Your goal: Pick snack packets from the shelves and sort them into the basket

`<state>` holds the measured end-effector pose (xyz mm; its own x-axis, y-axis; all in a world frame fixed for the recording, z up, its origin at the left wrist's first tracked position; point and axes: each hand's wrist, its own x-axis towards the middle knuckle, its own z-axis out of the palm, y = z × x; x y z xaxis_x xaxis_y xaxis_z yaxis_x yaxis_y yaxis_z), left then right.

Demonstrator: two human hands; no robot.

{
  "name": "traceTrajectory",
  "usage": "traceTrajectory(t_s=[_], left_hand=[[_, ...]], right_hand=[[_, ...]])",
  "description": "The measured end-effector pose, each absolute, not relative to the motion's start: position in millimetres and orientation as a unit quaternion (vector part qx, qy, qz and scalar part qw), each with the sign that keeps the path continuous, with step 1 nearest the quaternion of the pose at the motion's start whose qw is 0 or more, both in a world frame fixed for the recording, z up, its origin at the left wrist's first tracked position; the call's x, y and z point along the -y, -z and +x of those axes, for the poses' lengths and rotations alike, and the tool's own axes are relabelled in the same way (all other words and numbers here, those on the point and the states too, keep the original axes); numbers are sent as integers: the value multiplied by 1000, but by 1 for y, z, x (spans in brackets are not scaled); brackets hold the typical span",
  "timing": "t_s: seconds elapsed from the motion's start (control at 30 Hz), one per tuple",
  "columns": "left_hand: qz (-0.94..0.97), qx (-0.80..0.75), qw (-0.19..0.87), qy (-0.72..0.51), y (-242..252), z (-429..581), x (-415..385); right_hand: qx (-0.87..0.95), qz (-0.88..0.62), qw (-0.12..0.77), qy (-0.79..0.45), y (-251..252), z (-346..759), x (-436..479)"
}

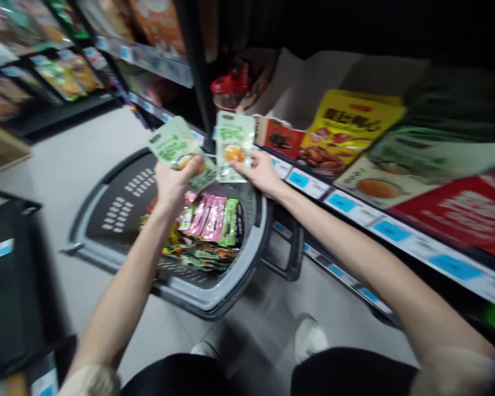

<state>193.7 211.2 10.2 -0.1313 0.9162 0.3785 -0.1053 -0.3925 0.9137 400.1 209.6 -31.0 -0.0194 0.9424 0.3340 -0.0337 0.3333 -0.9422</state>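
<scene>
My left hand [173, 181] grips a light green food pouch [173, 140], tilted, above the far side of a shopping basket [235, 280]. Another pouch of the same look [235, 135] stands upright in my right hand [264, 173], pinched at its lower right edge close to the shelf front. Both pouches have green lettering and an orange picture, partly covered by my fingers. Below my hands, the grey basket holds pink and green packets [212, 217] and several other packs in a heap.
On the shelf at right lie a yellow pouch [346, 129], light green pouches [379, 170] and a red pack [462, 212]. Price labels [391, 230] run along its edge. A black shelf post [196, 66] rises behind my hands. A black rack [16, 275] stands at left.
</scene>
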Motion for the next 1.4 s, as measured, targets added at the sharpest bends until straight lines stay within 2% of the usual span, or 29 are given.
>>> traceTrajectory(t_s=[0.07, 0.23, 0.33, 0.47, 0.67, 0.9, 1.23, 1.4], left_hand=[[504, -365, 431, -654, -12, 191, -216], [402, -318, 597, -617, -22, 183, -208], [347, -268, 645, -626, -30, 177, -194], [315, -221, 659, -646, -36, 171, -183], [295, -300, 648, -635, -38, 172, -182], [276, -312, 653, -632, -35, 173, -181], [350, -305, 651, -601, -27, 170, -187], [391, -286, 645, -591, -26, 170, -186]], right_hand=[[567, -399, 591, -412, 32, 401, -210], [585, -410, 573, -401, 33, 400, -211], [582, -413, 565, -414, 28, 397, -207], [564, -426, 561, -431, 24, 396, -205], [561, -445, 554, -425, 25, 395, -206], [604, -456, 537, -372, 24, 397, -206], [609, -428, 574, -341, 29, 400, -207], [560, -441, 586, -385, 37, 400, -216]])
